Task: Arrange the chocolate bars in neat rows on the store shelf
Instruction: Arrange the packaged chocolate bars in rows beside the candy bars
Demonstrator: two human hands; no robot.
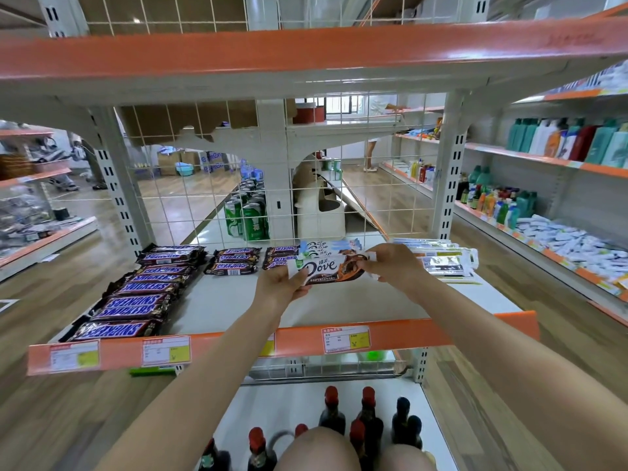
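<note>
Head view: the left hand (283, 283) and right hand (390, 261) pinch opposite ends of a Dove chocolate bar (328, 268), held level just above the white shelf (238, 297) in front of a stack of Dove bars (331, 248). Snickers bars (136, 294) run in a row along the left, with shorter stacks behind. The placing step appears under way; next, the bar likely needs lowering squarely in line with the stack.
</note>
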